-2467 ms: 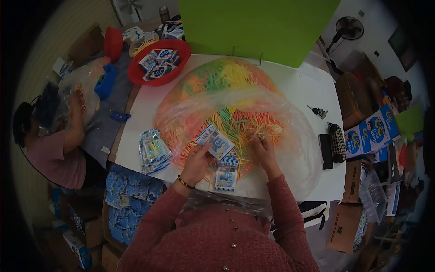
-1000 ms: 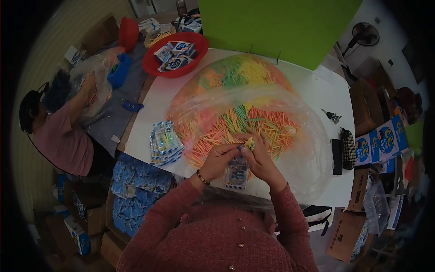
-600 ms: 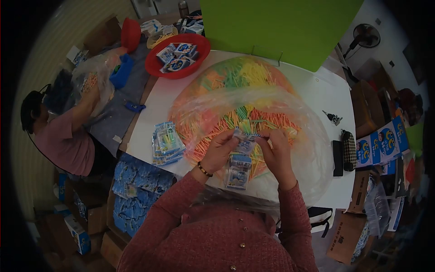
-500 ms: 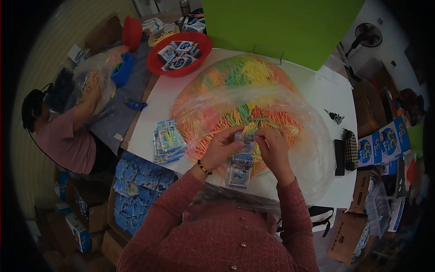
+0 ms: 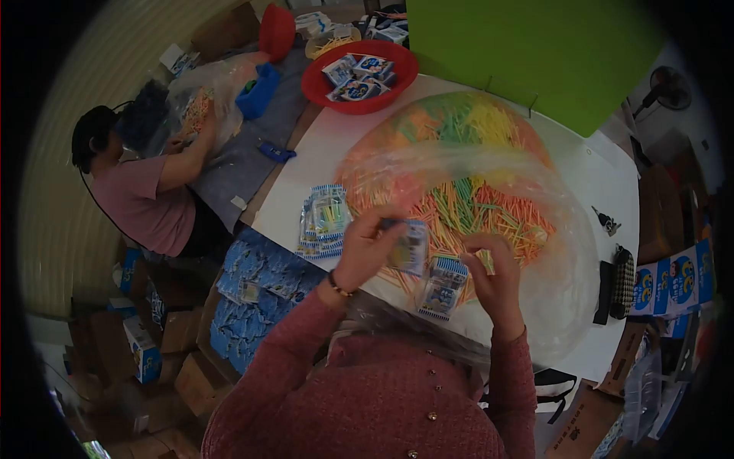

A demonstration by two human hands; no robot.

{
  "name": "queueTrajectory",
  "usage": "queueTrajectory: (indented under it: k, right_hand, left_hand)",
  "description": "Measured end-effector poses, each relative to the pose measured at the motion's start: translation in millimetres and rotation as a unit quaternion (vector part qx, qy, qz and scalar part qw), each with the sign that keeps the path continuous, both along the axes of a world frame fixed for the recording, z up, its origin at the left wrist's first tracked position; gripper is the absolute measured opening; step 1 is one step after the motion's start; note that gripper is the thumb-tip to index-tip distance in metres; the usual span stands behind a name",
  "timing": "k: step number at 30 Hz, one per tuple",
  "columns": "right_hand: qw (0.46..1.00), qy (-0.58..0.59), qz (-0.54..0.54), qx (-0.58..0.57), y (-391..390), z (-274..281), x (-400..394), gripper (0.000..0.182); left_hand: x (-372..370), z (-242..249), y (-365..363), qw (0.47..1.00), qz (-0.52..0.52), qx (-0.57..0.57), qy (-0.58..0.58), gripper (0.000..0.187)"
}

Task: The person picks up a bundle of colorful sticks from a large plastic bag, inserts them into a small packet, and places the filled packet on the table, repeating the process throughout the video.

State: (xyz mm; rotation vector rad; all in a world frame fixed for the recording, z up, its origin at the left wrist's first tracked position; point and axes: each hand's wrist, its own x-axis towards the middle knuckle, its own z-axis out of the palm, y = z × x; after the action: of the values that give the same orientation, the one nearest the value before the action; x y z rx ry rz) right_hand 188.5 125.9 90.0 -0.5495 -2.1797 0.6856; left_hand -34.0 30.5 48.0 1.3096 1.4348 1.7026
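My left hand (image 5: 368, 249) pinches a small clear packet with blue edges (image 5: 410, 246) above the near side of the table. My right hand (image 5: 493, 275) is raised with its fingers curled, just right of another blue-edged packet (image 5: 443, 288) lying at the table's front edge; whether it holds anything is too blurred to tell. Behind both hands spreads a large clear plastic bag (image 5: 566, 252) with many thin orange, green and yellow sticks (image 5: 462, 200). A pile of filled packets (image 5: 326, 218) lies left of my left hand.
A red bowl (image 5: 397, 83) holds packets at the back left. A co-worker (image 5: 145, 183) sits at the left beside a blue tray (image 5: 258, 92). Keys (image 5: 606, 221) and a checkered pouch (image 5: 623, 281) lie right. Below left, a box holds blue packets (image 5: 252, 325).
The hands have moved apart, and the left one has carried the packet left of the packet on the table. The whole view has shifted, with the scene now farther right.
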Motion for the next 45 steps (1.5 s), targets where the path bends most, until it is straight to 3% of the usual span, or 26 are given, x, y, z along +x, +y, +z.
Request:
queueTrajectory:
  k: [2, 4, 6, 8, 9, 11, 15, 19, 21, 22, 24, 28, 34, 36, 40, 42, 43, 45]
  right_hand:
    - [0.979, 0.063, -0.106, -0.163, 0, 2, 22, 0.010]
    - [0.974, 0.071, -0.138, -0.168, 14, -16, 47, 0.009]
    - [0.947, 0.149, -0.163, -0.235, 22, -30, 67, 0.011]
    - [0.939, 0.149, -0.192, -0.244, 22, -35, 77, 0.010]
    - [0.930, 0.153, -0.214, -0.256, 22, -35, 82, 0.010]
    - [0.936, 0.087, -0.249, -0.235, 21, -31, 85, 0.009]
    - [0.948, -0.088, -0.266, -0.149, 26, -34, 75, 0.009]
    - [0.942, -0.209, -0.257, -0.054, 42, -39, 58, 0.020]
    - [0.893, -0.324, -0.308, -0.043, 50, -43, 52, 0.034]
    - [0.893, -0.326, -0.308, -0.042, 55, -44, 46, 0.034]
    - [0.849, -0.419, -0.305, -0.107, 64, -48, 32, 0.044]
    - [0.888, -0.374, -0.268, 0.007, 72, -78, 17, 0.045]
    - [0.880, -0.386, -0.248, -0.123, 77, -81, 32, 0.034]
    - [0.918, -0.247, -0.224, -0.214, 68, -76, 43, 0.029]
    - [0.945, -0.170, -0.207, -0.189, 59, -91, 52, 0.018]
    - [0.916, 0.157, -0.151, -0.336, 46, -79, 39, 0.012]
    - [0.916, 0.157, -0.151, -0.336, 45, -82, 41, 0.012]
    - [0.916, 0.160, -0.089, -0.357, 44, -94, 42, 0.021]
  left_hand:
    - [-29, 16, -7, 0.996, 0.091, -0.012, 0.007, 0.033]
    - [-65, 19, -8, 0.992, 0.119, -0.039, 0.025, 0.035]
    - [-86, 14, -5, 0.990, 0.119, -0.068, 0.027, 0.037]
    - [-90, 11, 5, 0.909, 0.213, -0.074, 0.350, 0.039]
    - [-84, 7, 7, 0.913, 0.207, -0.072, 0.346, 0.039]
    - [-54, 9, 6, 0.812, 0.234, -0.031, 0.534, 0.038]
    - [37, -16, -6, 0.895, 0.027, -0.089, 0.436, 0.041]
    - [71, -41, -8, 0.895, 0.001, -0.140, 0.424, 0.041]
    - [70, -49, -8, 0.905, -0.001, -0.185, 0.382, 0.041]
    - [69, -49, -8, 0.906, 0.000, -0.185, 0.380, 0.041]
    - [65, -48, -7, 0.912, -0.020, -0.206, 0.355, 0.041]
    - [65, -43, -5, 0.915, -0.025, -0.214, 0.340, 0.039]
    - [59, -50, -8, 0.925, -0.015, -0.189, 0.330, 0.024]
    - [54, -54, -12, 0.928, -0.019, -0.100, 0.359, 0.023]
    - [56, -42, -9, 0.929, 0.019, -0.082, 0.360, 0.036]
    - [57, -45, -5, 0.966, 0.028, -0.034, 0.257, 0.033]
    - [57, -47, -3, 0.965, 0.028, -0.033, 0.257, 0.033]
    - [57, -50, 1, 0.988, -0.051, -0.144, -0.031, 0.024]
